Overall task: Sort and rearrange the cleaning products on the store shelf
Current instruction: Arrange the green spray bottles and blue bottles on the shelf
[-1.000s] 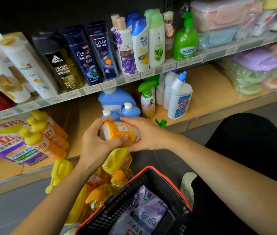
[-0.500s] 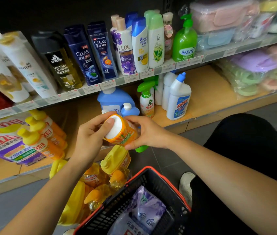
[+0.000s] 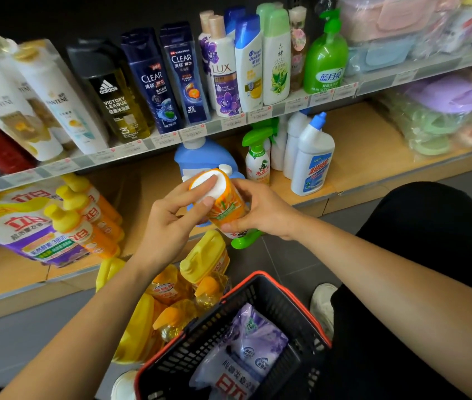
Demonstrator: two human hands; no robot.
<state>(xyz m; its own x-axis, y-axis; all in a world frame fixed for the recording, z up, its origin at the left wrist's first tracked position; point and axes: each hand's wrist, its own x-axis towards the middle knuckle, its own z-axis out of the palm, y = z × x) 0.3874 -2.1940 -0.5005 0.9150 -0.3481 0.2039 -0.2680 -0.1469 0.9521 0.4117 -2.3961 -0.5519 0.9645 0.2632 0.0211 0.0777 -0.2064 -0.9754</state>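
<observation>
In front of the lower shelf (image 3: 373,168), an orange spray bottle (image 3: 226,209) is held tilted between both hands, its white base turned toward the camera and its green trigger head (image 3: 246,241) pointing down. It is gripped by the left hand (image 3: 171,223), with a finger laid on the base, and by the right hand (image 3: 263,212), curled round its body. Below, a purple pouch (image 3: 252,342) is seen lying in a black basket (image 3: 269,298).
</observation>
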